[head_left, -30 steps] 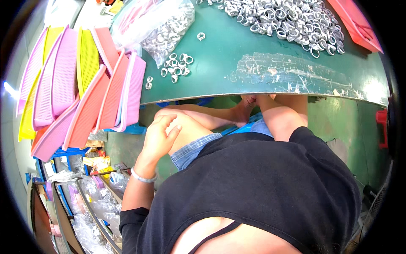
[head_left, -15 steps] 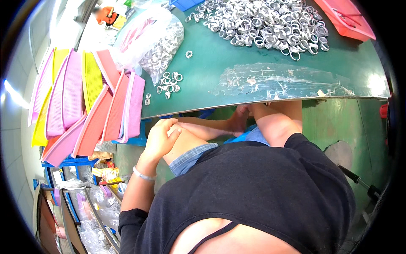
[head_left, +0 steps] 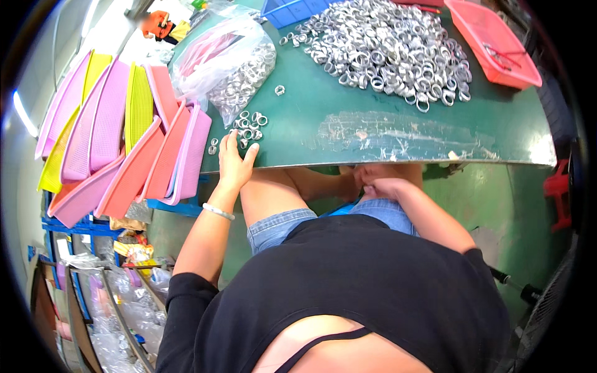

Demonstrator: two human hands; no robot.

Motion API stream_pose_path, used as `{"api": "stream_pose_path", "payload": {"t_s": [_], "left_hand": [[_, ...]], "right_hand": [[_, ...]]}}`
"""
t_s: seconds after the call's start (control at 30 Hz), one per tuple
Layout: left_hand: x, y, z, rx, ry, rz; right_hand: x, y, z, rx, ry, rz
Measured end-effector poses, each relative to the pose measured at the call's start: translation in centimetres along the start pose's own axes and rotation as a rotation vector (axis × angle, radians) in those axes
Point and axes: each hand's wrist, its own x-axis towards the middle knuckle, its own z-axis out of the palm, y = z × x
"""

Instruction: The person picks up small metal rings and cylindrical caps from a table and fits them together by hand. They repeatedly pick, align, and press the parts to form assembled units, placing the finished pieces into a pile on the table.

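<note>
My left hand (head_left: 235, 165) reaches over the table's near edge, fingers apart and stretched out. Its fingertips are at a small cluster of silver-grey metal rings (head_left: 249, 133); whether they touch one is hard to see. Two more rings (head_left: 213, 147) lie just left of that hand, and a single ring (head_left: 280, 90) lies farther off. My right hand (head_left: 384, 185) is below the table edge, over my lap and close to my bare foot. Its fingers are curled and partly hidden, so what they hold, if anything, does not show.
A big heap of rings (head_left: 385, 53) covers the far table (head_left: 292, 140). A clear plastic bag (head_left: 245, 78) of rings lies left of it. Coloured plastic baskets (head_left: 115, 140) lean at the left. A blue bin (head_left: 292, 11) and a pink tray (head_left: 497, 53) with pliers stand at the back.
My left hand has moved forward from beside my thigh to the small ring cluster. My right hand has come into view above my lap. The view has shifted slightly.
</note>
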Motion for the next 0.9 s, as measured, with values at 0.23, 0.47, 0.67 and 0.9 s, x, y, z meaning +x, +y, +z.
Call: {"api": "stream_pose_path", "payload": {"t_s": [0.23, 0.47, 0.67, 0.9], "left_hand": [[1.5, -0.5, 2.1, -0.041, 0.01, -0.03], [0.9, -0.6, 1.7, -0.158, 0.064, 0.109], [0.6, -3.0, 0.5, -0.389, 0.223, 0.111], [1.9, -6.2, -0.4, -0.4, 0.27, 0.095]], "right_hand": [[-16.9, -16.3, 8.4, -0.41, -0.027, -0.003], [-6.1, -31.2, 18.0, -1.078, 0.067, -0.331], [13.7, -41.2, 26.4, -1.03, 0.222, -0.824], [14.9, -40.0, 26.3, -1.57, 0.494, -0.985]]}}
